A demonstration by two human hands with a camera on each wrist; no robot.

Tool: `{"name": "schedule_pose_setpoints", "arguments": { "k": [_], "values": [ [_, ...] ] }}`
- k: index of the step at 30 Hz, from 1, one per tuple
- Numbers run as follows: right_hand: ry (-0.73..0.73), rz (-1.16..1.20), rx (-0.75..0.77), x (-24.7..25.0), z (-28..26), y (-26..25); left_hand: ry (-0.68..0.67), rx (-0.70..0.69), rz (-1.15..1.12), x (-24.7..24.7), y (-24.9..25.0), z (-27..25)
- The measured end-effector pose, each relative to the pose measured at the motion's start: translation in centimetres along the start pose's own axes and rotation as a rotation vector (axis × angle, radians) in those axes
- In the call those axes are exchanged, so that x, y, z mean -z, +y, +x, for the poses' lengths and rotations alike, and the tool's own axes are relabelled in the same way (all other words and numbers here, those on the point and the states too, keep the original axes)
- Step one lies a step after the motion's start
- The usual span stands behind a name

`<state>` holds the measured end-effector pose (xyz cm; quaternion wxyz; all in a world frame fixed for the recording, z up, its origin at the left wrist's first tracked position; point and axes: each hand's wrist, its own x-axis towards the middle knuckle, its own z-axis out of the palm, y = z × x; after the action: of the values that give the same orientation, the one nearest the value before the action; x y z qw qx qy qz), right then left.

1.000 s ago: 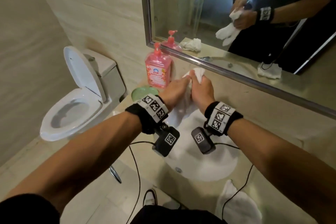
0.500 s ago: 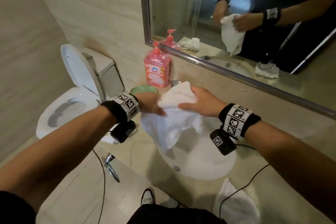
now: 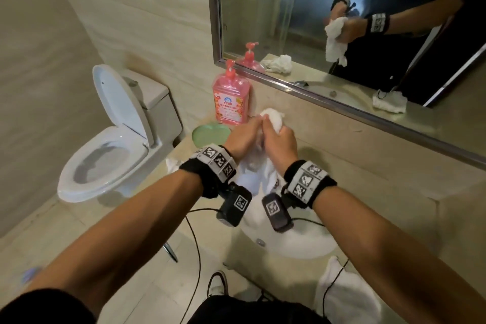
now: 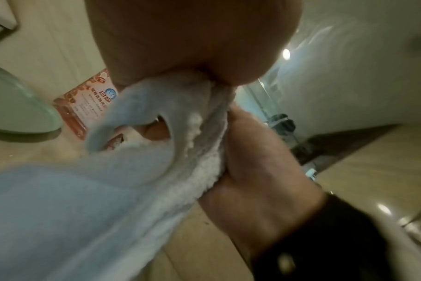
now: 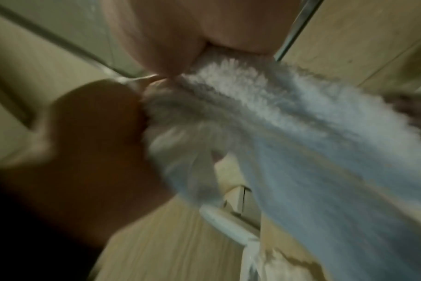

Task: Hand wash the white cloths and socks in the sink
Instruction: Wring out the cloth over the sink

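Here, above the sink (image 3: 302, 247), my left hand (image 3: 243, 137) and right hand (image 3: 280, 143) clamp the white cloth (image 3: 273, 118), probably soft, limp, water-heavy; best gripped in bunched folds.

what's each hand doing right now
Left hand: grips the cloth.
Right hand: grips the same cloth.

Pink pump bottle (image 3: 231, 97) is standing upright on the counter (image 3: 368, 166) against the wall, just under the mirror (image 3: 342, 21) corner. Green dish (image 3: 210, 134) is sitting just in front of it. Toilet (image 3: 110, 139) to the left is sitting with its lid raised.
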<state>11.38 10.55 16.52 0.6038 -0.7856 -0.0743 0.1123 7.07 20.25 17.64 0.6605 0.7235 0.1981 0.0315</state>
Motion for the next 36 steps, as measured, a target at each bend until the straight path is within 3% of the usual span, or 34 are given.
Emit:
{"name": "schedule_pose_setpoints", "arguments": {
  "k": [2,5,9,11,14,17,19,21,24,27,29,32,36],
  "values": [
    [0.040,-0.030,-0.036,0.1,0.4,-0.2,-0.032,-0.007,0.034,0.1,0.3,-0.1],
    [-0.001,-0.045,0.101,-0.7,-0.3,0.4,0.006,0.010,0.086,1.0,0.6,0.2],
    [-0.027,-0.165,0.014,0.9,1.4,-0.3,-0.131,-0.036,0.176,1.0,0.7,-0.6],
    [-0.123,-0.269,0.055,1.9,2.1,-0.2,-0.231,-0.091,0.380,2.3,0.7,-1.0],
    [-0.337,-0.360,0.196,3.2,2.3,-0.2,-0.324,-0.137,1.008,5.0,0.3,-0.6],
    [-0.585,-0.649,0.375,5.1,2.7,-0.1,-0.332,-0.115,1.256,6.5,-0.6,-0.2],
    [-0.651,-0.842,0.381,6.4,3.0,0.7,-0.318,-0.067,1.166,7.9,-0.7,-0.2],
    [-0.623,-0.862,0.254,8.0,3.6,2.0,-0.323,0.000,0.905,9.0,-0.9,-0.2],
    [-0.414,-0.352,-0.052,8.6,3.6,3.0,-0.187,0.021,0.496,8.4,-1.3,-0.7],
    [-0.182,-0.137,-0.002,5.4,2.2,2.2,-0.037,0.012,0.135,5.5,-0.8,-0.2],
    [-0.167,-0.082,0.061,2.1,0.8,1.2,0.003,0.017,-0.053,3.3,0.2,0.6],
    [-0.107,-0.031,0.070,0.0,0.7,-0.6,0.069,-0.023,-0.067,0.7,1.2,1.0],
    [0.045,0.032,-0.027,0.7,1.4,-1.2,-0.029,-0.010,0.127,0.2,1.4,0.6]
  ]
}}
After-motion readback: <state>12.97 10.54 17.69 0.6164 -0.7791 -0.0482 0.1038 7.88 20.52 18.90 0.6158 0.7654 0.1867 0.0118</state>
